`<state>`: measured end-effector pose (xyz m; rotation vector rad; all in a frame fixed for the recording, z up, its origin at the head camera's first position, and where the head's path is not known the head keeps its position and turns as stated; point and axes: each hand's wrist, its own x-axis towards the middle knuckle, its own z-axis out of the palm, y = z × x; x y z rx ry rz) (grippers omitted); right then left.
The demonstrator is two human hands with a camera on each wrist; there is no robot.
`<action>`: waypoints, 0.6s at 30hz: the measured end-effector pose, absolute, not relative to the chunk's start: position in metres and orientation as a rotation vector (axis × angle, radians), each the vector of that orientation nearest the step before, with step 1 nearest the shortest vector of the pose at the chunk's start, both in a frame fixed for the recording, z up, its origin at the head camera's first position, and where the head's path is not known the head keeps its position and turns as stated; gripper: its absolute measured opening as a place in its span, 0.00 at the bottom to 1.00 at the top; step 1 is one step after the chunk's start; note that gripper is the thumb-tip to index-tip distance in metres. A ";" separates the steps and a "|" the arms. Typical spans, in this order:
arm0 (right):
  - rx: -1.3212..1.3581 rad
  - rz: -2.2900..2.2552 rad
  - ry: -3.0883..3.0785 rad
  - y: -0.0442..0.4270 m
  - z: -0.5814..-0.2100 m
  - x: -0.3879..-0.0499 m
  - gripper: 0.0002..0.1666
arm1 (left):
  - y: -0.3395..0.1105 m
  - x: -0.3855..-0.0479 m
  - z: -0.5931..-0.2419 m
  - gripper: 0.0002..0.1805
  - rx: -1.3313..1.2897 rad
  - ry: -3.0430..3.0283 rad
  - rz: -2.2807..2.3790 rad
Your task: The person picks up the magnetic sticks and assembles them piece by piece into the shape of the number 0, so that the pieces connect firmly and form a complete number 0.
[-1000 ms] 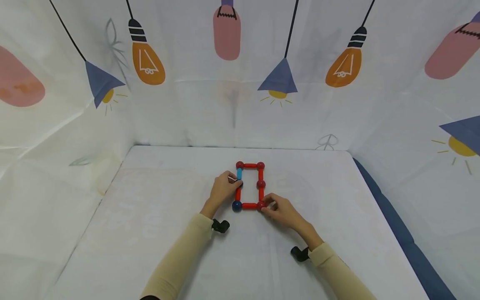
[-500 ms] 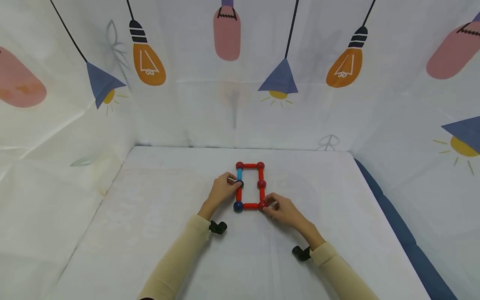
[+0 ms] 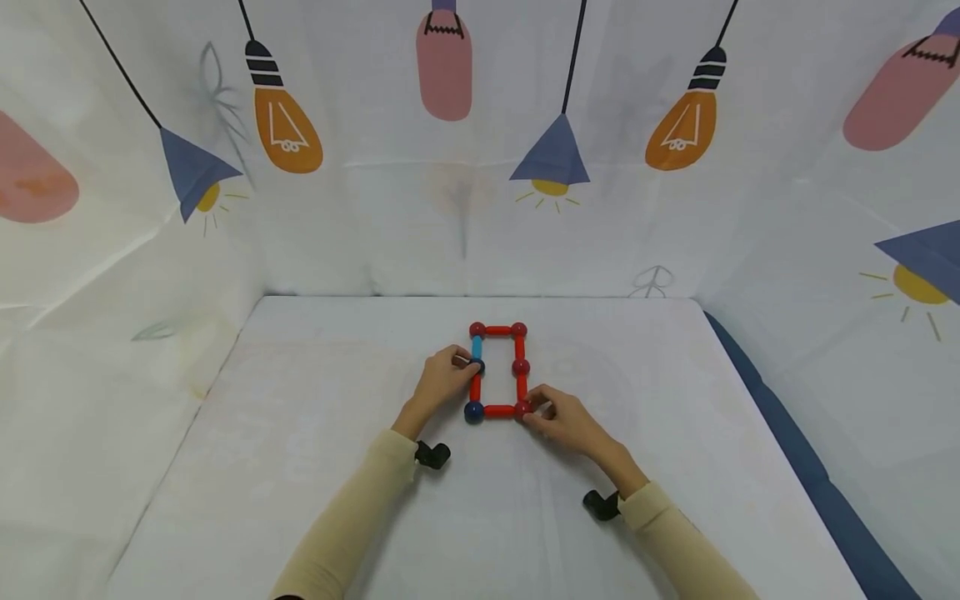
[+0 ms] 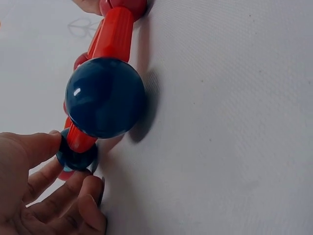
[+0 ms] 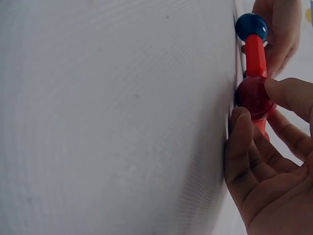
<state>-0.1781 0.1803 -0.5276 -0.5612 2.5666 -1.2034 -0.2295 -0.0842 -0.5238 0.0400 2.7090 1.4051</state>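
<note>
A rectangle of balls and short rods, like a magnetic building set, lies on the white table. My left hand (image 3: 442,375) pinches the dark blue ball (image 4: 77,155) midway along its left side between thumb and fingers. Beyond that ball runs a light blue rod (image 3: 477,347); the other rods, such as the near red rod (image 3: 498,412), are red. A second blue ball (image 4: 105,98) forms the near left corner, untouched. My right hand (image 3: 562,419) pinches the red ball (image 5: 255,97) at the near right corner. Red balls, including the far right one (image 3: 519,330), mark the remaining joints.
The white table (image 3: 337,350) reaches back to a white cloth wall (image 3: 405,225) printed with lamps and bulbs. Dark blue padding (image 3: 802,450) runs along the right edge. A small black camera (image 3: 432,455) sits on the left wrist, and another camera (image 3: 602,505) on the right.
The left wrist has shifted slightly left, while both hands keep hold of the same balls. The head view has moved a little; the rectangle looks the same.
</note>
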 end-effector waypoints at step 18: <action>-0.558 -0.968 2.779 0.237 -0.508 -0.198 0.26 | -0.159 -0.231 -0.511 0.26 0.228 2.870 1.120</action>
